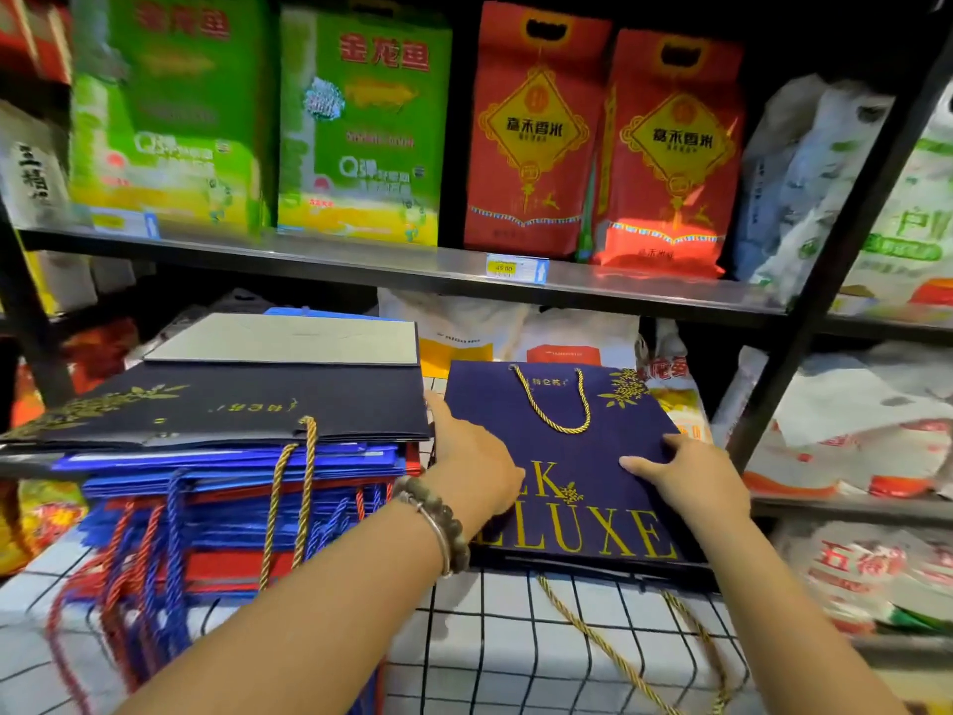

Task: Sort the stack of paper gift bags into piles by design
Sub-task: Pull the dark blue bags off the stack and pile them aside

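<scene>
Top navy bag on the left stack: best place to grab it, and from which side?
Near edge, from the person's side, probably. The navy bag lies flat with its opening edge toward the person, gold rope handles hanging over the stack front. A grey sheet rests on its far part, so pinch the near edge and draw it out.

The tall stack of flat paper gift bags (242,477) is lying on the left part of the checked-cloth desk (515,637). A grey flat paper bag (289,338) is lying on top of it, at the far edge. Just right of the stack, a navy paper gift bag with gold rope handles (567,436) is lying flat. The left hand (474,467) is resting on this bag's left edge and the right hand (691,477) on its right side. Behind and above, a grey metal shelf (412,265) is carrying green rice packs (361,126) on the left and red rice packs (536,131) on the right.
</scene>
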The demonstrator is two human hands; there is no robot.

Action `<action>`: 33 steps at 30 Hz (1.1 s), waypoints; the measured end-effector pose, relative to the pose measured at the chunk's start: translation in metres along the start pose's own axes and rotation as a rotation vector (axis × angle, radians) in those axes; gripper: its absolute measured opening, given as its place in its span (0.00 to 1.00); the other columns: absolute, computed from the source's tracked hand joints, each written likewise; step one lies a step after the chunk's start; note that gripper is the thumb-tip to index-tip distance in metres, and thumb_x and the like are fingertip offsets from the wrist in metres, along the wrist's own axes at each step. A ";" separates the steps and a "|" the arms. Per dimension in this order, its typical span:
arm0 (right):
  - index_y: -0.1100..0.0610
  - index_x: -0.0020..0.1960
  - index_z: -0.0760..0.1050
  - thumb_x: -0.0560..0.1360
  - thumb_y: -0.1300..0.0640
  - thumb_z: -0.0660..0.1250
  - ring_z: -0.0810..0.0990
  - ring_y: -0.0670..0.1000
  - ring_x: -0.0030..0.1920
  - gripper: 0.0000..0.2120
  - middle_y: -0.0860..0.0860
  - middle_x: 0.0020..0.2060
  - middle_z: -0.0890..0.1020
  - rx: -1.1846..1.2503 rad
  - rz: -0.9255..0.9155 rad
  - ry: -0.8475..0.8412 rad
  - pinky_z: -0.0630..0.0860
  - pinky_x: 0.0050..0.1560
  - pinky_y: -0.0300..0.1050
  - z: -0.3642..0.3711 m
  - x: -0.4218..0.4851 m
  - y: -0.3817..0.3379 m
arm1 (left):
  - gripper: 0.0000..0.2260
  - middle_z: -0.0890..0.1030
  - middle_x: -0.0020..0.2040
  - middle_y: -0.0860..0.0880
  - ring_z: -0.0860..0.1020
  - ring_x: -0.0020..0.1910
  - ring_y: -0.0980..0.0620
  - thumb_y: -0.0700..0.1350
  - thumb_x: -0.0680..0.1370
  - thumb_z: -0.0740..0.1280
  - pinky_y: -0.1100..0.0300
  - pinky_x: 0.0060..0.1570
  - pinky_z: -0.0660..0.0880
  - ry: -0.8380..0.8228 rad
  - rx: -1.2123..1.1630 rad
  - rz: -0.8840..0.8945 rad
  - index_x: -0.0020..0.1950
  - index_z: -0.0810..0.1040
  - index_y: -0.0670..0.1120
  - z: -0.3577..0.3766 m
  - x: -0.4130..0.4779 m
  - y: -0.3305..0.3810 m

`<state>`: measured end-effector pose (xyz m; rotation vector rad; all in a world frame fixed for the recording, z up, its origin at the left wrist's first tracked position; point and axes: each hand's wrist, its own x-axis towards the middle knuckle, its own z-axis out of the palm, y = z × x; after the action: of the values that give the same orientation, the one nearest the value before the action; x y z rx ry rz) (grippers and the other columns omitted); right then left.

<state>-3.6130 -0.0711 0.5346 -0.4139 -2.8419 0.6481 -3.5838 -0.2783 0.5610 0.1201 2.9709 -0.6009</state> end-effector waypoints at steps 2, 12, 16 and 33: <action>0.53 0.67 0.70 0.70 0.36 0.66 0.74 0.57 0.60 0.31 0.55 0.58 0.78 -0.040 -0.018 -0.003 0.72 0.47 0.48 0.004 0.000 -0.004 | 0.29 0.63 0.73 0.40 0.59 0.73 0.39 0.61 0.80 0.44 0.36 0.70 0.43 0.034 -0.187 0.028 0.74 0.61 0.45 0.006 -0.003 0.010; 0.53 0.73 0.58 0.72 0.34 0.60 0.58 0.59 0.72 0.37 0.58 0.71 0.61 -0.341 -0.165 0.217 0.61 0.67 0.58 0.015 -0.022 -0.021 | 0.29 0.40 0.77 0.42 0.38 0.75 0.41 0.63 0.80 0.44 0.41 0.72 0.38 0.036 -0.544 0.120 0.77 0.43 0.52 0.047 -0.006 0.028; 0.52 0.77 0.45 0.78 0.35 0.46 0.42 0.56 0.76 0.34 0.54 0.76 0.44 -0.337 -0.273 -0.022 0.47 0.72 0.61 0.032 -0.029 -0.048 | 0.29 0.40 0.77 0.44 0.38 0.75 0.42 0.63 0.80 0.45 0.42 0.72 0.38 0.053 -0.573 0.120 0.77 0.44 0.53 0.050 -0.004 0.029; 0.49 0.77 0.42 0.78 0.36 0.42 0.42 0.54 0.76 0.32 0.52 0.76 0.42 -0.346 -0.174 -0.277 0.43 0.72 0.61 0.058 -0.026 -0.044 | 0.29 0.41 0.77 0.44 0.39 0.76 0.45 0.62 0.80 0.45 0.44 0.72 0.38 0.069 -0.568 0.103 0.77 0.45 0.51 0.053 -0.006 0.031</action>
<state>-3.6129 -0.1396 0.5000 -0.1286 -3.2153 0.1902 -3.5702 -0.2713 0.5011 0.2421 3.0407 0.2707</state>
